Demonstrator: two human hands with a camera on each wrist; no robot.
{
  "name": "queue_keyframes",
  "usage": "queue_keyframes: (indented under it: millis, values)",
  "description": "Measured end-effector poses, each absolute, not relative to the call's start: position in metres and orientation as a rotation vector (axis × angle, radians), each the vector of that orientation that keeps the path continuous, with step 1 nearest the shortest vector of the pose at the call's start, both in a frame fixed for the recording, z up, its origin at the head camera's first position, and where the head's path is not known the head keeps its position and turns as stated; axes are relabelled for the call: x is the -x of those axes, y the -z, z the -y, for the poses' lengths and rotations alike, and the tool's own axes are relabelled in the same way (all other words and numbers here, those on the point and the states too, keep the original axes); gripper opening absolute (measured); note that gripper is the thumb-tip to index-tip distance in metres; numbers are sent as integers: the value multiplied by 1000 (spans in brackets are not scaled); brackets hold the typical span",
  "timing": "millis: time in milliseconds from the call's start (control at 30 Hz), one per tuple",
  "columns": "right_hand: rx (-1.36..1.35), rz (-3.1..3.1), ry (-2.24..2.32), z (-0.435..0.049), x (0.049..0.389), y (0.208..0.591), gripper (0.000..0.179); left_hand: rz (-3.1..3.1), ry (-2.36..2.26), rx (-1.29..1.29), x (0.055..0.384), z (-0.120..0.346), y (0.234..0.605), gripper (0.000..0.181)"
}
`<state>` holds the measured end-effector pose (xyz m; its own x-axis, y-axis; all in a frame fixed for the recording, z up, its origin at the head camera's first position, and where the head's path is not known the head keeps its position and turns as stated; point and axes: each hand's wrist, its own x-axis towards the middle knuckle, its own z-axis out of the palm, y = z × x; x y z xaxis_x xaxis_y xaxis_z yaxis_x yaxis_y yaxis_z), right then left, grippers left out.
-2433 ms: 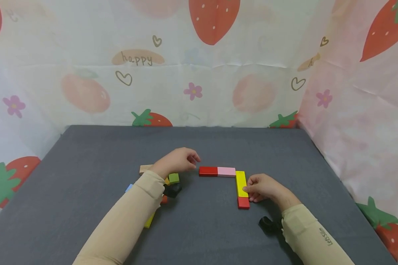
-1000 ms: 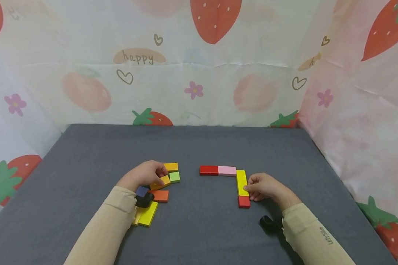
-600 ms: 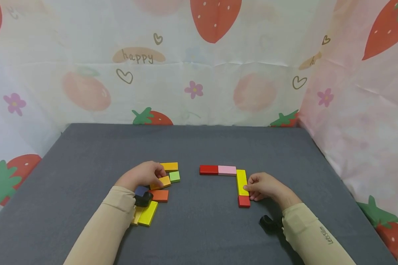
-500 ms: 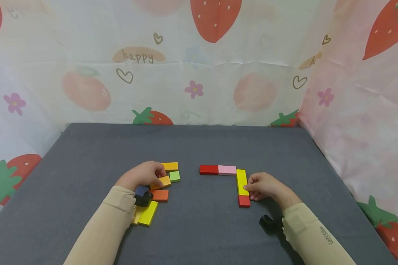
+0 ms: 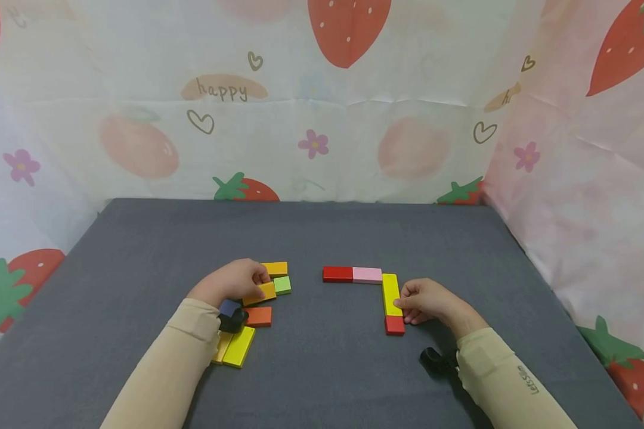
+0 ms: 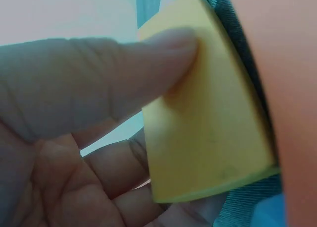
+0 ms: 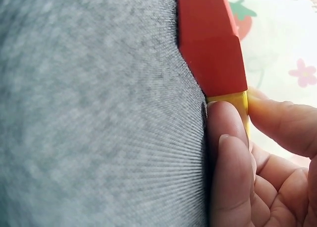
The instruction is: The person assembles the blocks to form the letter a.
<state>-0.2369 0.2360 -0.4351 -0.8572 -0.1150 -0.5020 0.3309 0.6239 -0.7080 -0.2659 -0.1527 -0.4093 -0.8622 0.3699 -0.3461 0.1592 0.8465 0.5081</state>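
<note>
Left hand [image 5: 229,283] pinches orange block [image 5: 267,291]; green block [image 5: 282,285] just beside it, two o'clock. Right hand [image 5: 428,302] grips yellow block [image 5: 390,292] from three o'clock; red block [image 5: 394,325] at its six, pink block [image 5: 367,274] at ten. Step, likely: picking a piece, steadying the row. Next seems to call for lifting clear, towards three.

Yellow block [image 6: 208,133] in the left grip [image 6: 74,103]

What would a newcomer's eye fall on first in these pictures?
Probably the big strawberry printed at the top middle of the backdrop. Below, on the grey cloth, the right hand holds the yellow block in an L of blocks. Left of that, the left hand pinches an amber block.
</note>
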Motion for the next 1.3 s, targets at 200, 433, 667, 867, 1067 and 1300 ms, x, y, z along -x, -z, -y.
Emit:
queue_keyframes:
  millis: [200,433,667,867,1067,1300]
  values:
    - [-180,-2326,1171,-236,238,436,17,-2602,-653,-380,266,152,403,17]
    - [-180,-2328,1160,-236,237,434,18,-2649,-653,-414,265,148,395,21]
    - [-187,-2333,1150,-235,238,434,18,-2667,-746,-525,257,131,384,18]
    - [-182,-2338,1146,-235,238,435,18,-2628,-877,-562,249,113,380,11]
    - [-188,-2340,1144,-235,238,435,19,-2547,-996,-552,245,98,380,12]
    - [-189,-2341,1146,-235,238,434,18,-2509,-1025,-605,242,81,386,11]
